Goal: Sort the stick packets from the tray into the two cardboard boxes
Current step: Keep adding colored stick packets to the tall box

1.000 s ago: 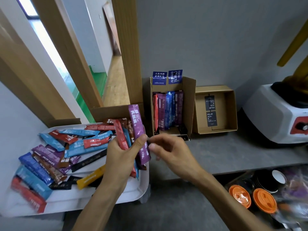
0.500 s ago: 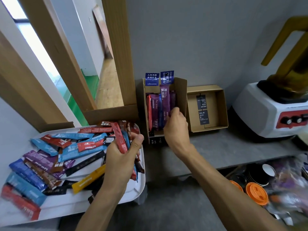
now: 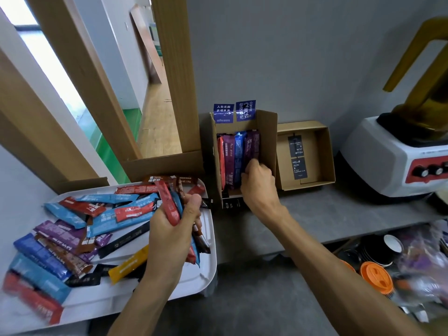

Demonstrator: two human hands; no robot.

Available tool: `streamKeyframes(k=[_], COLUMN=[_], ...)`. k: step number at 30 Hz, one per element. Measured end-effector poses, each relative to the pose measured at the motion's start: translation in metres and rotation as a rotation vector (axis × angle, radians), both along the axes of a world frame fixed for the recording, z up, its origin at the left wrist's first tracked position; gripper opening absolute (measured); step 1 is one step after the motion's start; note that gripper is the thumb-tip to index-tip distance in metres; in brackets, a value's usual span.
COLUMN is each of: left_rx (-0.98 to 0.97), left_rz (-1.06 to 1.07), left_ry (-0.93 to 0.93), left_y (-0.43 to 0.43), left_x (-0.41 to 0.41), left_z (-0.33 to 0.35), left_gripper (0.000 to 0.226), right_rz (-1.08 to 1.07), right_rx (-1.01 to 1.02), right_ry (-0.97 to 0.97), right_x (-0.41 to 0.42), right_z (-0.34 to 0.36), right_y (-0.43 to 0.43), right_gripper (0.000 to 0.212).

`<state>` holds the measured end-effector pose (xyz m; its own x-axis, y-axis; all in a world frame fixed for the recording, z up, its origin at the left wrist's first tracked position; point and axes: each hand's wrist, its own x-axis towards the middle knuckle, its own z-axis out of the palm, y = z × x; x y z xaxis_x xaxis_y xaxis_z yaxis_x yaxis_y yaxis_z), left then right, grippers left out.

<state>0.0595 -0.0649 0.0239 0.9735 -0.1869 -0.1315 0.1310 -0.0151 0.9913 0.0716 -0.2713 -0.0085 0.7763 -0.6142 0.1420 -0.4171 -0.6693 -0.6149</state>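
Observation:
A white tray (image 3: pixel 208 267) at the left holds several loose stick packets (image 3: pixel 72 229) in red, blue, purple, brown, black and yellow. My left hand (image 3: pixel 172 229) is over the tray's right side, shut on a bunch of packets (image 3: pixel 169 204) with a red one in front. The taller cardboard box (image 3: pixel 268 139) stands against the wall with several packets upright inside. My right hand (image 3: pixel 258 180) reaches into this box and grips the foot of a purple packet (image 3: pixel 252 146) at the row's right end. The low cardboard box (image 3: pixel 324 151) sits just right of it.
A white and red blender base (image 3: pixel 392 161) with a yellow jar stands at the right on the grey counter (image 3: pixel 315 214). Below the counter's edge are orange lids (image 3: pixel 374 277) and cups. A wooden door frame (image 3: pixel 174 76) rises behind the tray.
My right hand took the purple packet from the bunch, carried it to the taller box and lowered it into the row. My left hand stayed over the tray with its bunch.

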Motion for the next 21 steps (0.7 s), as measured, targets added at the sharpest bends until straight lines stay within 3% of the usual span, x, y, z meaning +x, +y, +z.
streamKeyframes(k=[5, 11, 16, 21], left_rx=[-0.098, -0.039, -0.043, -0.118], left_rz=[-0.017, -0.037, -0.011, -0.085], left_ry=[0.045, -0.052, -0.031, -0.043], left_y=[-0.004, -0.007, -0.014, -0.026], left_x=[-0.002, 0.000, 0.003, 0.005], left_z=[0.005, 0.012, 0.013, 0.024], left_gripper=[0.051, 0.037, 0.014, 0.026], right_rz=[0.043, 0.051, 0.116, 0.411], right_rx=[-0.042, -0.014, 0.224, 0.458], right_ry=[0.057, 0.066, -0.104, -0.033], right_x=[0.012, 0.010, -0.044, -0.084], right_z=[0.000, 0.002, 0.017, 0.033], right_y=[-0.005, -0.004, 0.023, 0.050], right_gripper=[0.021, 0.021, 0.010, 0.011])
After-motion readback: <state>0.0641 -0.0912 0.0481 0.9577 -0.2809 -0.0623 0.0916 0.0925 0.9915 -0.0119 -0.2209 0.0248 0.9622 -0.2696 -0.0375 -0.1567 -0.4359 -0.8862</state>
